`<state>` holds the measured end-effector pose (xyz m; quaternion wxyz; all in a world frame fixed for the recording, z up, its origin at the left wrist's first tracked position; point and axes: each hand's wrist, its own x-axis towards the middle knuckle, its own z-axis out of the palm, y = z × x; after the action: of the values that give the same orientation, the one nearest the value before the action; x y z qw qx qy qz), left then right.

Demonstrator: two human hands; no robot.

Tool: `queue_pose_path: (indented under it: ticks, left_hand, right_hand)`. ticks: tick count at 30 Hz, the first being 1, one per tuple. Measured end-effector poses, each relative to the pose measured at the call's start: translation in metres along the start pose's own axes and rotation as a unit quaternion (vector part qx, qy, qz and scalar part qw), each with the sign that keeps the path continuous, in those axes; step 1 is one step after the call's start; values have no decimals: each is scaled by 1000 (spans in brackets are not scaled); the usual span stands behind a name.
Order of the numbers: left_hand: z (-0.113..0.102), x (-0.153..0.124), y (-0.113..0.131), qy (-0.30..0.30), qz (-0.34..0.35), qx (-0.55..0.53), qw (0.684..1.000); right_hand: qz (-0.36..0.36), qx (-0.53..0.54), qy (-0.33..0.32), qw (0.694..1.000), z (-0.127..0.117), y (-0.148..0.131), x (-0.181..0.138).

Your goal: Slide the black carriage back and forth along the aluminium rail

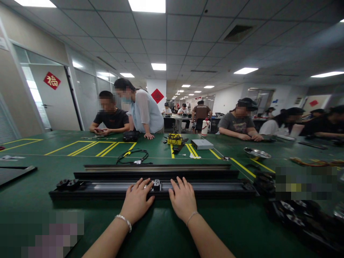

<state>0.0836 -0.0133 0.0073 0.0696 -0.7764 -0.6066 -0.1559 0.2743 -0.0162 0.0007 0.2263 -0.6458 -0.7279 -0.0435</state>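
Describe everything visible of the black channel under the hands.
The black channel, perhaps metal, is long and straight, with raised edges and a shiny grey strip inside. It lies crosswise on the table, open side up. Small dark parts sit at its left end, a block near mid-length. The left hand and right hand seem to rest fingers on it.

I see front rail on counter; behind it second rail, then cable; bowl behind-right of it.
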Motion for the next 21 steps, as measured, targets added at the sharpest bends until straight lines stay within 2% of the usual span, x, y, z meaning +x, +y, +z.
queue_pose_path:
  ticks: [9,21]
  left_hand:
    - [8,-4,-2,38,15,-8,999]
    - [6,-3,0,26,6,-4,1000]
  right_hand:
    - [2,1,2,1000,-2,0,-1]
    - [-2,4,1,1000,0,1,1]
